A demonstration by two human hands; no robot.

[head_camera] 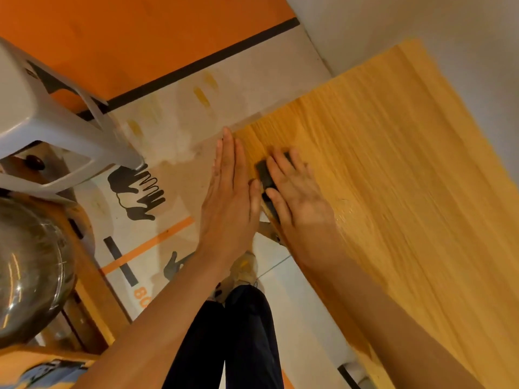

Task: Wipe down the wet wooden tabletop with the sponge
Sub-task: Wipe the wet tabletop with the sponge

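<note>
Head view: we record the right hand (297, 189) pressing flat on a dark sponge (265, 175), fingers straight and slightly spread, at the left edge of the wooden tabletop (393, 164). The sponge lies just inside that edge, mostly covered by the hand. The left hand (231, 192) is held flat just beside the table edge, fingers straight and together, holding nothing. We note a grey plastic stool (42, 122) at far left and a metal bowl (28, 270) nearer.
</note>
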